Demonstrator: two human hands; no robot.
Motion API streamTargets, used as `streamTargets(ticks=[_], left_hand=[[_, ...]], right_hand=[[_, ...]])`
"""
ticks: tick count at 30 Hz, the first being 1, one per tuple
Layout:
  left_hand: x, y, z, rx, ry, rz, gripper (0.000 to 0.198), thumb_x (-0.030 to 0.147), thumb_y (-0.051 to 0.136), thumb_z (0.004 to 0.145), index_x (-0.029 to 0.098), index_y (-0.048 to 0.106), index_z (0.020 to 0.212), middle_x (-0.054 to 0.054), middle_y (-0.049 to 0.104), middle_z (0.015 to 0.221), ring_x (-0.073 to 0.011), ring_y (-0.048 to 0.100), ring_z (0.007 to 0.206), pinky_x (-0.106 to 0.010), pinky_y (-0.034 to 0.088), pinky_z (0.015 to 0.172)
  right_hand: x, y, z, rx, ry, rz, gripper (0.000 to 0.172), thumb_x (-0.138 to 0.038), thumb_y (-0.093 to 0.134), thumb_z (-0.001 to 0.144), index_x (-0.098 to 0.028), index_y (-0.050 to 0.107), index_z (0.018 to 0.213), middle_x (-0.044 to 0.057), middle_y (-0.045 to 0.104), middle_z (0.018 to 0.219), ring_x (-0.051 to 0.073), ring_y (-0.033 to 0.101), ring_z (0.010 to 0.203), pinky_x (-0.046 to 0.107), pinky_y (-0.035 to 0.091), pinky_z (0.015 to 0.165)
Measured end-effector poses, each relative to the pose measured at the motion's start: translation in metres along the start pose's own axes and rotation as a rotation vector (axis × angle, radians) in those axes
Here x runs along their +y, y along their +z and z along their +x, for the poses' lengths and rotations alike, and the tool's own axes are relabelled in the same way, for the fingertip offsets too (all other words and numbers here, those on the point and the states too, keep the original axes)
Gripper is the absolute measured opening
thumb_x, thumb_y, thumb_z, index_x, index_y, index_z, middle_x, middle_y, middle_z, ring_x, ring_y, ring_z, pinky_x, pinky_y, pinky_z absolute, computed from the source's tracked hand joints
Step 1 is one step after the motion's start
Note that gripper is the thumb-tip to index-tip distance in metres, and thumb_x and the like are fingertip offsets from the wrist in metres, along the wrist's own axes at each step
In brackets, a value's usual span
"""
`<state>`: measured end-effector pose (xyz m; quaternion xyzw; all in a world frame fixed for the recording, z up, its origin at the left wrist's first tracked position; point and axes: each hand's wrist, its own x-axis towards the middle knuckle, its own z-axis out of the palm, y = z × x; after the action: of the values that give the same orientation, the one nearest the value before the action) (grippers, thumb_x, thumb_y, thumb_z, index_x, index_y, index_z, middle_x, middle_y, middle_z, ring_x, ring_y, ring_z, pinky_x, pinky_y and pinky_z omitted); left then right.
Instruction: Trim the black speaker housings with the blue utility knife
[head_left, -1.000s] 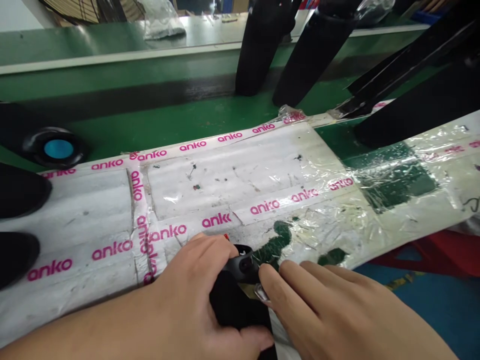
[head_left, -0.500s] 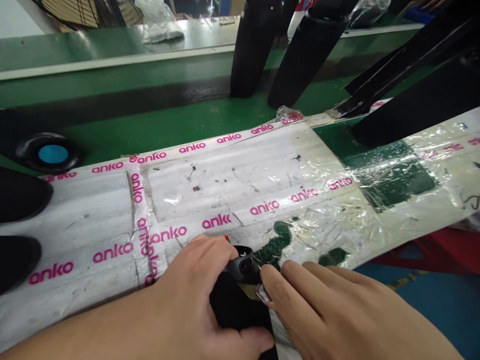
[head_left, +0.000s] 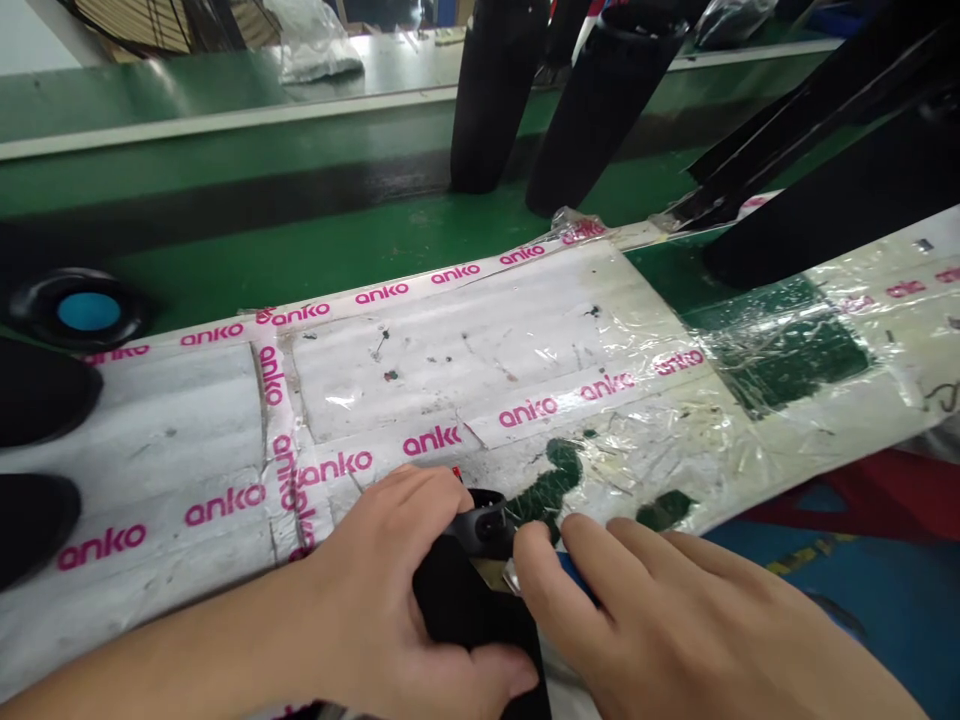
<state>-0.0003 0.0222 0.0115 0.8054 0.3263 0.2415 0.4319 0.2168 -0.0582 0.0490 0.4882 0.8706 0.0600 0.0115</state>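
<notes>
My left hand is wrapped round a black tubular part with a glossy dark grey collar at its far end. A small red detail shows beside the fingers there. Closed fingers of my right hand grip what looks like a blue utility knife. Its metal nose and thin blade lie against the black part just below the collar. Most of the knife's handle is hidden by the right hand, and the near end of the black part runs out of the frame.
Under my hands is a worn white work surface bound with pink-lettered tape. Several black tubes stand beyond it on the green bench. More black parts lie at the left, one with a blue round end. A plastic bag sits farther back.
The right hand has shifted slightly left and turned, so the knife's blue body now shows. Less of the blade is visible. The left hand keeps its grip, the black part barely moved.
</notes>
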Motion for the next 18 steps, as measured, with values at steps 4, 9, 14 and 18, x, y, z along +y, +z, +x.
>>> streamTargets(ticks=[4, 9, 14, 18], left_hand=[[0.001, -0.007, 0.004, -0.067, -0.004, -0.004, 0.046, 0.044, 0.086, 0.063, 0.021, 0.049, 0.078, 0.008, 0.047, 0.069, -0.0087, 0.04, 0.056, -0.026, 0.037, 0.055], [0.0, -0.005, 0.001, -0.037, -0.014, -0.013, 0.046, 0.042, 0.088, 0.061, 0.021, 0.052, 0.081, 0.007, 0.05, 0.071, -0.0095, 0.043, 0.058, -0.025, 0.036, 0.055], [0.0, -0.004, 0.001, -0.037, -0.021, -0.019, 0.045, 0.046, 0.084, 0.066, 0.022, 0.05, 0.081, 0.008, 0.048, 0.07, -0.0091, 0.04, 0.055, -0.025, 0.035, 0.054], [0.001, -0.005, 0.003, -0.047, -0.019, -0.041, 0.041, 0.047, 0.081, 0.069, 0.022, 0.051, 0.082, 0.007, 0.049, 0.068, -0.0098, 0.04, 0.054, -0.026, 0.036, 0.053]], right_hand=[[-0.002, 0.003, -0.001, -0.015, 0.003, -0.056, 0.03, -0.025, 0.057, 0.093, -0.025, 0.062, 0.122, 0.002, 0.063, 0.073, 0.018, 0.053, 0.058, 0.03, 0.037, 0.052], [0.004, 0.0, 0.0, -0.011, -0.027, 0.011, 0.034, -0.022, 0.056, 0.092, -0.023, 0.059, 0.125, 0.001, 0.066, 0.078, 0.018, 0.058, 0.061, 0.031, 0.041, 0.053], [0.008, -0.006, 0.004, -0.023, -0.054, 0.132, 0.038, -0.017, 0.054, 0.09, -0.02, 0.054, 0.128, -0.003, 0.066, 0.083, 0.017, 0.063, 0.062, 0.035, 0.044, 0.052], [0.008, -0.007, 0.004, -0.046, -0.036, 0.139, 0.043, -0.013, 0.056, 0.084, -0.02, 0.053, 0.127, -0.004, 0.065, 0.082, 0.017, 0.063, 0.061, 0.036, 0.044, 0.051]])
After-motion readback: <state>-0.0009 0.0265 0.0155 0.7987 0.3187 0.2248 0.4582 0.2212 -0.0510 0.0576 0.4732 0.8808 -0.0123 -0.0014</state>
